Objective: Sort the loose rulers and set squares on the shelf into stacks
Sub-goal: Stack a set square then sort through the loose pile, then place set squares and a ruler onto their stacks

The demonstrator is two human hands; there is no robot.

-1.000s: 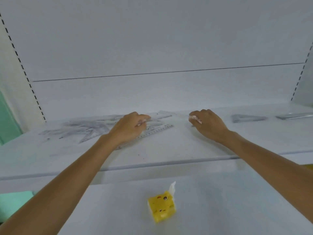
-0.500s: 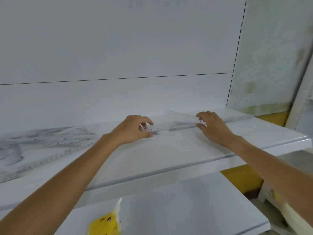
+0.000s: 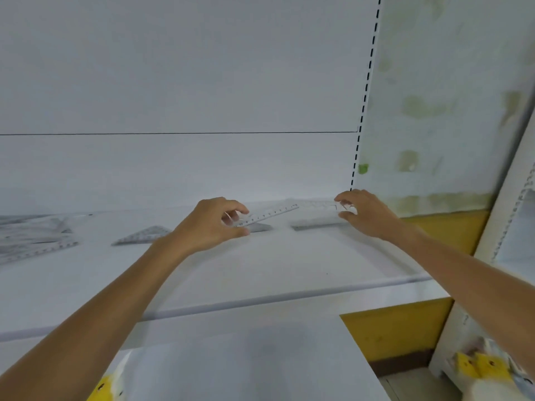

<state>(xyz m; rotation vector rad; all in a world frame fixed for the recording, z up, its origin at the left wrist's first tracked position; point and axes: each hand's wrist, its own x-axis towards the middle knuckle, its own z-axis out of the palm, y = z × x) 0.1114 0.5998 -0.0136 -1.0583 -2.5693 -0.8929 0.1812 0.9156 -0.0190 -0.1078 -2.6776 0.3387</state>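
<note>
Clear ruler (image 3: pixel 272 214) was held just above the shelf (image 3: pixel 260 270), spanning both grips: left hand (image 3: pixel 208 227) pinched its left end, right hand (image 3: pixel 367 215) its right end, fingers narrowly curled.

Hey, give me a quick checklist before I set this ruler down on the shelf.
1. Left hand pinches one end of the ruler: ok.
2. Right hand holds the other end: ok.
3. Ruler apart from the set square: ok.
4. Ruler lined up over the grey strip beneath it: cannot tell.
5. Loose pile at the left sorted: not ok.
</note>
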